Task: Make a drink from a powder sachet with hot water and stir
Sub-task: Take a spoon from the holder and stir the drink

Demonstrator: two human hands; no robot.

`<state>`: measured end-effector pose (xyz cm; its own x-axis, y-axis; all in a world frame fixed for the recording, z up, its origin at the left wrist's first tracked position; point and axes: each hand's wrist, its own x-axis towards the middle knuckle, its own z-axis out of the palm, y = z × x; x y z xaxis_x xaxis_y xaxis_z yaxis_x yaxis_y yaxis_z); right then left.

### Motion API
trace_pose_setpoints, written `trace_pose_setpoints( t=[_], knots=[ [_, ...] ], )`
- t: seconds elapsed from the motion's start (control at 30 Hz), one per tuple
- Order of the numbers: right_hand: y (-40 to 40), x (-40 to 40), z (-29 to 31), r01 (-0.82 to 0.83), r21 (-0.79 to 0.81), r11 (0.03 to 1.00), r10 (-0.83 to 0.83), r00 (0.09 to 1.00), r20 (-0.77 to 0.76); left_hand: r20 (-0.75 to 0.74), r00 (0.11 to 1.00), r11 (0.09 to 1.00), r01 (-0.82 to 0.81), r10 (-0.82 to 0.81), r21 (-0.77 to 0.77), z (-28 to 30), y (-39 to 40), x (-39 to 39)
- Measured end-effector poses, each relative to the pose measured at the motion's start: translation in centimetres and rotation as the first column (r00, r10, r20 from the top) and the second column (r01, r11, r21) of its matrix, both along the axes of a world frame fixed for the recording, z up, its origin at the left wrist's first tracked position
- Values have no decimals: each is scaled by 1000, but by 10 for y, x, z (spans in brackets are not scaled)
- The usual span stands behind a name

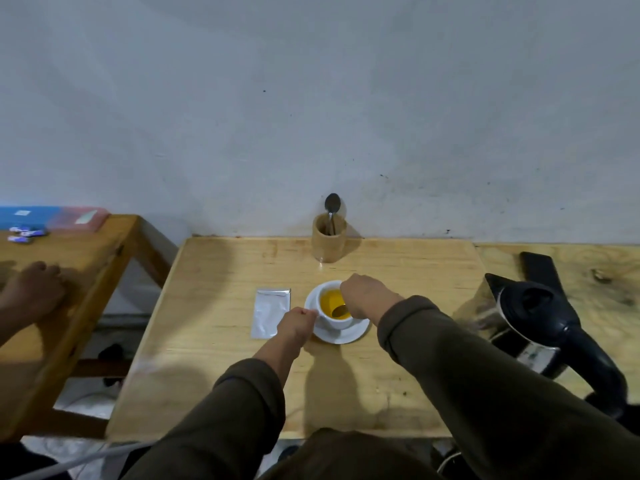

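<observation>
A white cup [337, 322] filled with yellow liquid stands on a white saucer [341, 336] on the light wooden table [221, 358]. My right hand [365, 296] hovers over the cup's right rim, fingers closed on a spoon [339, 310] whose bowl dips into the liquid. My left hand [296, 322] pinches the cup's handle at the saucer's left edge. A silver sachet [270, 312] lies flat just left of the saucer.
A bamboo holder [328, 243] with another spoon [332, 206] stands at the back by the wall. A black and steel kettle [540, 323] sits at the right. Another person's hand [34, 289] rests on a second wooden table at the left.
</observation>
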<state>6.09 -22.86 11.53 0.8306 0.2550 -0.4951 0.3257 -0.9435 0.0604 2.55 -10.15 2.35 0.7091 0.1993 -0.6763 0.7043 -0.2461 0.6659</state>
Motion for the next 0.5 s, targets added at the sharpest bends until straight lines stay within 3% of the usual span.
trace_pose_setpoints(
  t=[0.33,0.5],
  knots=[
    [0,-4,15,-30,-18,999,31,998,50,3,1000,1000,-9,9,-3,-1,1,-1],
    [-12,-2,20,52,142,988,-65,994,93,8,1000,1000,-1,1,-2,-2,2,-1]
  ],
)
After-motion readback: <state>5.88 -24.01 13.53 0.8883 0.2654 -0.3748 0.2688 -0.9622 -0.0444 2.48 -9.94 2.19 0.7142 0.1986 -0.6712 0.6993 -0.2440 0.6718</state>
